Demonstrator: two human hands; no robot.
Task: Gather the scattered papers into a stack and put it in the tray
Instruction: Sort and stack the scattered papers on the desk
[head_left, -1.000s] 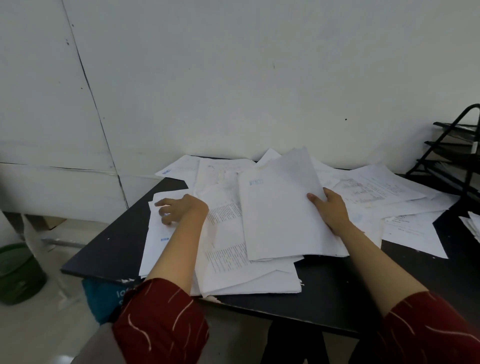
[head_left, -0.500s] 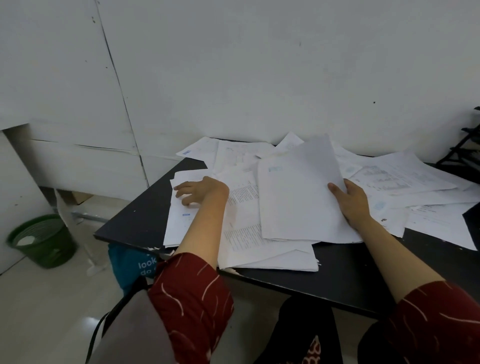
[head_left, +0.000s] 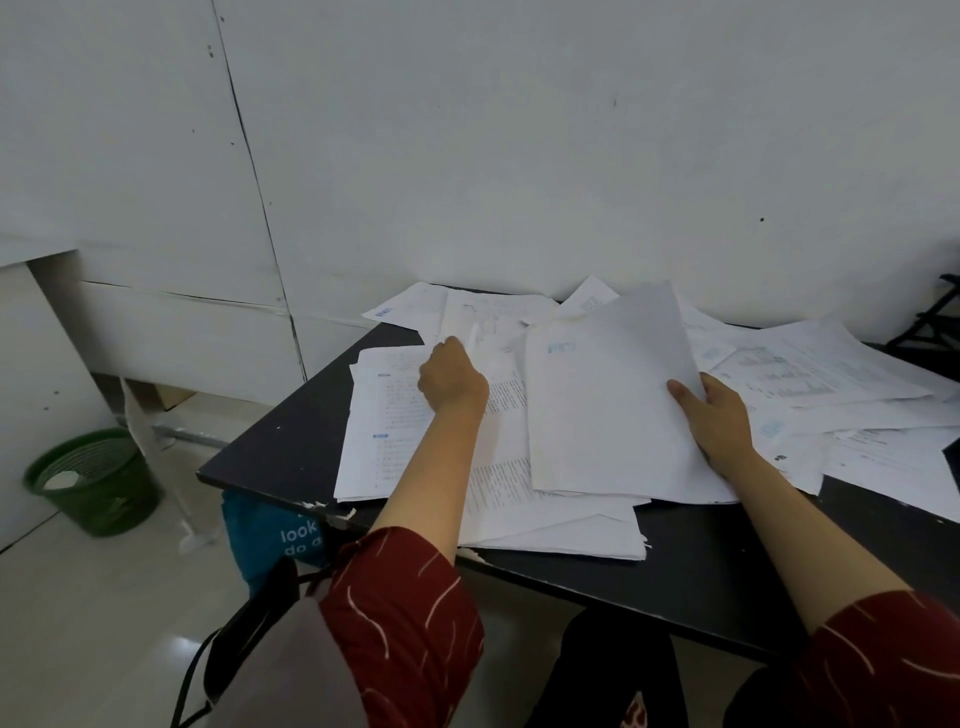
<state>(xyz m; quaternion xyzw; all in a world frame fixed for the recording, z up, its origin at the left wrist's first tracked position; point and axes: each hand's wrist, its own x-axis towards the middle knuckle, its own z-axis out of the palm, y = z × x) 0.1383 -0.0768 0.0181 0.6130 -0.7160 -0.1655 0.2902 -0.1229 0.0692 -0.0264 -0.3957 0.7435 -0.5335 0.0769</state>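
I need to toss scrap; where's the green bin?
In the head view, the green bin stands on the floor at far left, left of the black table.

Green bin on floor; teal bag, perhaps.

Left hand reaches toward twelve o'clock, fingers curled, pinching a sheet; right hand grips a sheaf, thumb on top.
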